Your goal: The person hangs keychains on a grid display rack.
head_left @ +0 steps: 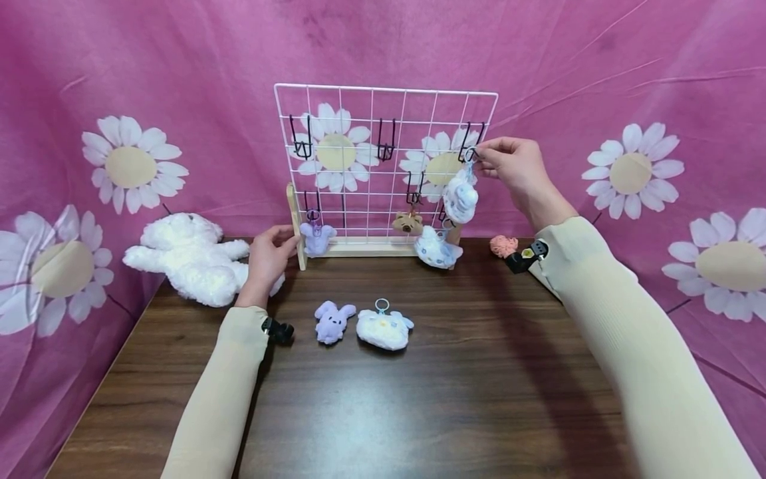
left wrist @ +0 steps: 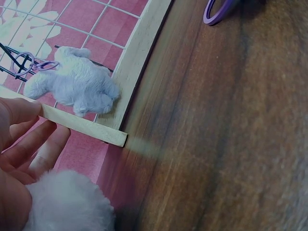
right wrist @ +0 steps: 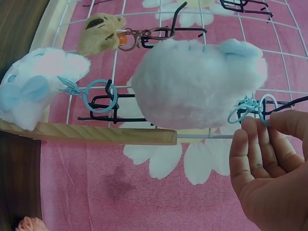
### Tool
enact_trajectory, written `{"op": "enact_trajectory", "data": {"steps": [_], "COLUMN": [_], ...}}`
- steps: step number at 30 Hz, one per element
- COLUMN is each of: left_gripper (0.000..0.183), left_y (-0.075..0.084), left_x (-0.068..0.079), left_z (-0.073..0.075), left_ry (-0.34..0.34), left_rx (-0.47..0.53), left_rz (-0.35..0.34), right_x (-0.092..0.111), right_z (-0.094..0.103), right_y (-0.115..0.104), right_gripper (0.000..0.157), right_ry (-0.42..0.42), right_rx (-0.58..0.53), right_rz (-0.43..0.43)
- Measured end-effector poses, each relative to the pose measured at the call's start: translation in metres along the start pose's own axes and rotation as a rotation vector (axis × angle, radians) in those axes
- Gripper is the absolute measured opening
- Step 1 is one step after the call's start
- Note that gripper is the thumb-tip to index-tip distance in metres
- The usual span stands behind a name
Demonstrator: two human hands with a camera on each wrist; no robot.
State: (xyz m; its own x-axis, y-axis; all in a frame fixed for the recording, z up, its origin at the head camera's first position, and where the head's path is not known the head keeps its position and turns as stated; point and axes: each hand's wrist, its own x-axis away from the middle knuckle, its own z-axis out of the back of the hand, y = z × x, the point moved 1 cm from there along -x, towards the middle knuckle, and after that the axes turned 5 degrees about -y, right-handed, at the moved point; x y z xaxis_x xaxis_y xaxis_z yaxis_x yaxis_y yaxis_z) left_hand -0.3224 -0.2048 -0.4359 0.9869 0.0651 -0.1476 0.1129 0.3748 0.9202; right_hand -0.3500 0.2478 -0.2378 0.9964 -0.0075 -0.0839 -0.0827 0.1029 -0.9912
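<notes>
My right hand [head_left: 519, 167] pinches the light blue ring [right wrist: 265, 107] of a white and blue plush keychain [head_left: 460, 198] at the upper right hook [right wrist: 287, 104] of a white wire grid rack [head_left: 385, 89]. The plush hangs below the fingers; whether the ring is over the hook's tip, I cannot tell. My left hand [head_left: 269, 258] grips the rack's left wooden post [left wrist: 86, 125], thumb on one side and fingers on the other. Close to it hangs a purple plush keychain [head_left: 318, 239]. Lower right hang a brown bear-like keychain [head_left: 407, 222] and another white and blue plush keychain [head_left: 437, 249].
Black hooks [head_left: 385, 148] sit along the grid. In front of the rack, a purple bunny plush [head_left: 332, 322] and a white plush keychain [head_left: 384, 329] lie on the wooden table [head_left: 479, 399]. A large white plush [head_left: 191, 259] lies left, a pink-orange bundle [head_left: 504, 246] right.
</notes>
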Motion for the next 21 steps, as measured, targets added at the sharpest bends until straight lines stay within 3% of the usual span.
{"op": "enact_trajectory", "data": {"steps": [3,11,21], "left_gripper": [0.036,0.036,0.038], "left_y": [0.000,-0.001,0.002], "left_x": [0.000,0.001,0.002], "left_z": [0.000,0.000,0.000], "left_ry": [-0.001,-0.007,-0.005], "left_rx": [0.000,0.008,-0.010], "left_rz": [-0.002,0.002,0.003], "right_x": [0.001,0.010,0.036], "right_z": [0.001,0.006,0.016], "right_y": [0.002,0.010,0.023], "right_gripper": [0.017,0.011,0.007], "right_ry": [0.002,-0.018,-0.032], "right_rx": [-0.023,-0.035,-0.102], "right_rz": [-0.020,0.026,0.105]}}
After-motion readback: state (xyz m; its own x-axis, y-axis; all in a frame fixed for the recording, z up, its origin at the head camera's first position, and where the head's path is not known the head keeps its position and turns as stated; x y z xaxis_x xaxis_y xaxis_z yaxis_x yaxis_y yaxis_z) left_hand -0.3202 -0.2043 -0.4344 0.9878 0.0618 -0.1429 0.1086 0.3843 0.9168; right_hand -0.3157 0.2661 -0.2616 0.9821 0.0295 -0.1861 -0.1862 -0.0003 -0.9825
